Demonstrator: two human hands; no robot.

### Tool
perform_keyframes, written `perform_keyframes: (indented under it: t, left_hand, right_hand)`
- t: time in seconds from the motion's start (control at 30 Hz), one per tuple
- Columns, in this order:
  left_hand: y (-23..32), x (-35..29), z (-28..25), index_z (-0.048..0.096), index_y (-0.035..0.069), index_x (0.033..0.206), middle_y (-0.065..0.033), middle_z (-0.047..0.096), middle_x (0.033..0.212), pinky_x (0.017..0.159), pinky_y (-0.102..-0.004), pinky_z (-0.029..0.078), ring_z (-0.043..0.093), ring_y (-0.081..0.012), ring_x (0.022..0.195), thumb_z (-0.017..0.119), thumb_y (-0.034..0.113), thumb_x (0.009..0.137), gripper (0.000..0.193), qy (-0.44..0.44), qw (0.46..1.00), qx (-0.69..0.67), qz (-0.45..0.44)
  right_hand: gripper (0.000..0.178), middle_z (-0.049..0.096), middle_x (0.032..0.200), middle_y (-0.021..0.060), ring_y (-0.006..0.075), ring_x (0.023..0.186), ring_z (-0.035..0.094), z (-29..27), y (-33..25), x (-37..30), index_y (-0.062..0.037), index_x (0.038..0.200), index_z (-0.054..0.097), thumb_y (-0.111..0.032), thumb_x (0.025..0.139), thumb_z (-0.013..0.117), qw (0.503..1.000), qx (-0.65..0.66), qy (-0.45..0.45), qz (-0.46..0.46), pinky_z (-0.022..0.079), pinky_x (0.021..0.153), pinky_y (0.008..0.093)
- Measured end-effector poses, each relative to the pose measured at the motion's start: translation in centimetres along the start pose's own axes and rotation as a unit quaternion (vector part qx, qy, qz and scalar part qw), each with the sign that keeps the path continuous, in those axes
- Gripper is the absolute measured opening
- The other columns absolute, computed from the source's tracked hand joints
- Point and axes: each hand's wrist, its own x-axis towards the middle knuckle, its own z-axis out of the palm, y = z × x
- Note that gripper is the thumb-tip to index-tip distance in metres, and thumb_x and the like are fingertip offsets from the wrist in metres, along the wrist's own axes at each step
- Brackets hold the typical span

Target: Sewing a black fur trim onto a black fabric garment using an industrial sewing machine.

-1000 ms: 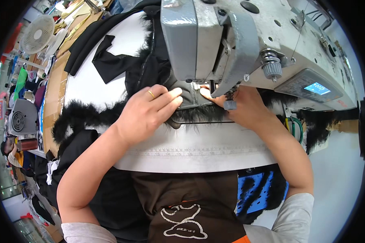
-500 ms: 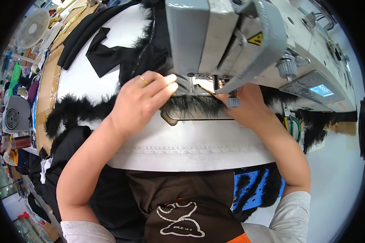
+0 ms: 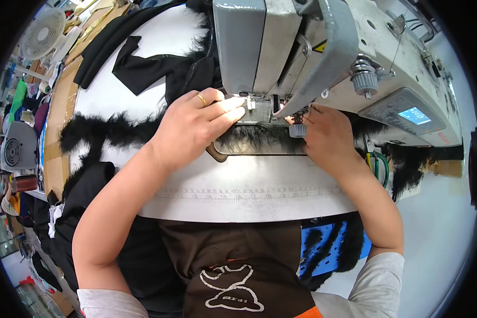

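Note:
My left hand (image 3: 191,124), a gold ring on one finger, lies over black fabric (image 3: 206,74) just left of the presser foot (image 3: 251,103). Its fingers are stretched out, with the tips close to the foot. Black fluffy trim (image 3: 259,137) runs along the near side of the foot, between both hands. To the right of the needle area, my right hand (image 3: 331,138) is closed with its fingers bent. A grey thumb knob and the lever of the sewing machine (image 3: 239,47) partly cover its fingertips, so what they pinch is hidden.
A white table edge with a printed ruler (image 3: 244,195) lies nearest me. More fluffy trim (image 3: 116,132) and black cloth spread leftward. A control panel with a lit screen (image 3: 414,115) is on the machine; green-handled scissors (image 3: 380,167) sit at the right. A fan (image 3: 43,34) stands far left.
My left hand has shifted slightly right, toward the presser foot, with the black fabric. My right hand's fingers are now more curled. The pale piece near the needle no longer shows clearly.

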Motion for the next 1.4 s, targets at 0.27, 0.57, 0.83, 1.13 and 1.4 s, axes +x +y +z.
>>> perform_keyframes:
  t: [0.27, 0.57, 0.83, 1.13, 1.4]
  left_hand:
    - [0.4, 0.2, -0.3, 0.072, 0.004, 0.113, -0.0031, 0.072, 0.121, 0.084, -0.0335, 0.055, 0.064, -0.0237, 0.108, 0.064, 0.011, 0.08, 0.034, 0.005, 1.0, -0.002, -0.007]
    - [0.6, 0.0, -0.6, 0.073, 0.005, 0.118, -0.0029, 0.073, 0.12, 0.091, -0.0334, 0.057, 0.064, -0.0237, 0.108, 0.064, 0.011, 0.08, 0.039, -0.018, 1.0, -0.011, -0.018]
    - [-0.2, -0.3, 0.0, 0.073, 0.011, 0.116, -0.0012, 0.07, 0.095, 0.082, -0.0338, 0.058, 0.065, -0.0236, 0.104, 0.066, 0.012, 0.077, 0.039, 0.02, 0.996, -0.042, -0.07]
    - [0.8, -0.1, -0.2, 0.072, 0.01, 0.106, -0.0014, 0.069, 0.093, 0.08, -0.0351, 0.058, 0.065, -0.0255, 0.105, 0.068, 0.01, 0.077, 0.03, 0.009, 0.997, 0.002, -0.073]
    - [0.6, 1.2, -0.3, 0.07, 0.009, 0.101, -0.0033, 0.067, 0.105, 0.08, -0.0369, 0.058, 0.065, -0.0267, 0.105, 0.071, 0.002, 0.071, 0.031, -0.011, 0.99, -0.001, -0.142]
  right_hand:
    - [0.044, 0.074, 0.119, 0.0011, 0.0265, 0.095, 0.071, -0.3, 0.3, -0.6, -0.0139, 0.115, 0.073, -0.002, 0.072, 0.068, 0.998, 0.016, -0.036, 0.042, 0.057, 0.075, 0.0413]
    - [0.049, 0.075, 0.116, -0.0002, 0.0241, 0.09, 0.072, -0.3, 0.3, -1.2, -0.017, 0.115, 0.074, 0.0, 0.069, 0.067, 0.999, 0.011, -0.015, 0.026, 0.057, 0.073, 0.039]
    - [0.055, 0.073, 0.12, 0.0036, 0.0254, 0.093, 0.072, -0.1, 0.3, -0.6, -0.0159, 0.114, 0.073, 0.001, 0.062, 0.072, 1.0, 0.026, -0.01, -0.003, 0.056, 0.073, 0.0397]
    - [0.066, 0.071, 0.128, 0.0029, 0.0262, 0.097, 0.071, -0.1, 0.5, -1.1, -0.0176, 0.121, 0.071, -0.002, 0.058, 0.078, 0.998, 0.038, -0.043, 0.018, 0.056, 0.08, 0.0409]
    - [0.063, 0.07, 0.128, 0.0015, 0.0271, 0.096, 0.07, -0.4, 0.3, -0.6, -0.0174, 0.121, 0.071, -0.002, 0.061, 0.078, 0.997, 0.05, -0.055, 0.016, 0.056, 0.08, 0.0412]
